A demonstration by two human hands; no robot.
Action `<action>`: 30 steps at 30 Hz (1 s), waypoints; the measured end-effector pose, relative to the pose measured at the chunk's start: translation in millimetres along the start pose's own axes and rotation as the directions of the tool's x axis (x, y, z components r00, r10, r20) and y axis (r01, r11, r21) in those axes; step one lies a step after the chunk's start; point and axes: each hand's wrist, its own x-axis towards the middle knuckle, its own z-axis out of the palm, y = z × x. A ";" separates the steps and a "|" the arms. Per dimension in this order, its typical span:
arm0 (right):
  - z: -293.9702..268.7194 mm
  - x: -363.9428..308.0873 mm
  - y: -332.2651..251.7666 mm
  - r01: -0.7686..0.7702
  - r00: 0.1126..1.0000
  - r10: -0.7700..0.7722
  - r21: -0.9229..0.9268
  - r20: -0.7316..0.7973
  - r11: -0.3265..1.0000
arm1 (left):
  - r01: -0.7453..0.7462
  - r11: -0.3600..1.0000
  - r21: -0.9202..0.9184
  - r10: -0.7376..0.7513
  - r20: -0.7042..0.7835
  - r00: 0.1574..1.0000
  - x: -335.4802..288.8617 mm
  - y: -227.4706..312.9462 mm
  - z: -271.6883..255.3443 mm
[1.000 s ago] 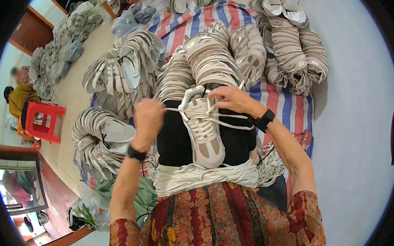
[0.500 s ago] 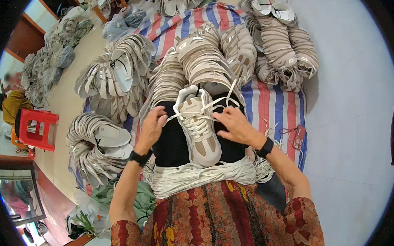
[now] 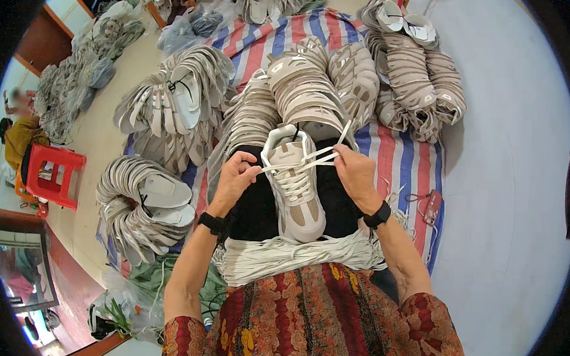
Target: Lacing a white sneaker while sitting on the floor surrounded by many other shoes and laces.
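A beige and white sneaker upper [image 3: 302, 218] lies in my lap on black cloth [image 3: 253, 205], its toe toward me. White shoelace [image 3: 322, 159] runs crisscross through its eyelets and stretches across the tongue to both hands. My left hand [image 3: 236, 177], at the upper's left side, pinches one lace end. On the opposite side, my right hand [image 3: 356, 176] is closed on the other lace strands, with a loose piece sticking up above the fingers. A thick bundle of white laces [image 3: 294, 260] lies across my lap, nearer to me than the toe.
Stacked shoe uppers [image 3: 306, 93] stand just beyond my lap. Tied bundles of uppers [image 3: 138, 197] sit at the left, and more uppers [image 3: 416, 75] at the far right. Beneath is a striped sheet [image 3: 387, 163]. A red stool [image 3: 56, 174] and a person [image 3: 24, 142] are at far left.
My right hand has moved outward with the lace, and the large loop above the upper has drawn smaller. The strands between my hands look straighter. The whole view has shifted slightly.
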 end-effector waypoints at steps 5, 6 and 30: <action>17.0 -5.2 -3.2 -0.277 0.910 0.390 0.493 -0.139 0.824 | 0.051 0.986 -0.162 -0.054 -0.010 0.999 -6.9 5.9 -10.9; 16.5 -8.8 0.5 -0.314 0.917 0.392 0.469 -0.077 0.825 | 0.098 0.954 -0.284 -0.110 -0.028 0.993 -7.7 7.1 -16.2; 10.9 37.3 -27.6 0.055 0.804 -0.378 0.577 0.459 0.815 | -0.101 0.932 0.348 0.084 0.064 0.994 -1.1 -1.6 3.7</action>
